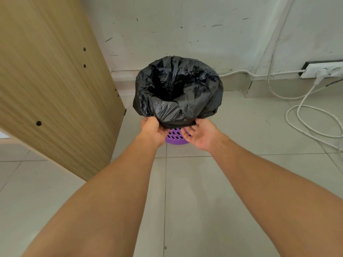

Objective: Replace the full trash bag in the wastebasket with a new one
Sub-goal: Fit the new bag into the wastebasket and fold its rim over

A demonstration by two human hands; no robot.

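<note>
A black trash bag [187,108] lines a purple perforated wastebasket [175,139] that stands on the tiled floor near the wall. The bag's mouth is folded over the rim and hangs down the outside; its inside looks dark. My left hand [153,129] grips the bag's lower hem at the near left side. My right hand [201,133] pinches the same hem at the near right, its fingers curled under the edge against the basket. Between the hands the hem is stretched into a tight band.
A wooden cabinet panel [55,86] rises close on the left of the basket. A white power strip [323,70] lies at the wall on the right, with white cables [304,112] looping over the floor. Grey floor tiles [204,191] spread in front.
</note>
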